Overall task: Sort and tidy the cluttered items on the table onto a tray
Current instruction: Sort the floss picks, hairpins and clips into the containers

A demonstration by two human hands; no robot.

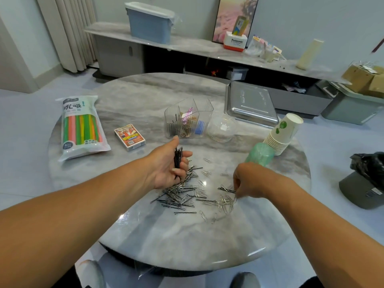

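Left hand (166, 167) palm up, fingers curled round a bundle of black hairpins (178, 159). Right hand (247, 181) pinches hairpins from the loose pile of pins and paper clips (187, 194) on the table (145, 235). Steel tray (250, 103) at far right, beside the clear organizer (188, 119).

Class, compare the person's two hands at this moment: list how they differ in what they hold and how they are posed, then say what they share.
The left hand is turned palm up and holds an upright bundle of black hairpins in its grip; the right hand is palm down, its fingertips pinching at loose pins on the table. The left hand sits at the pile's far-left edge, the right hand at its right edge. Both work the same mixed pile of hairpins and paper clips.
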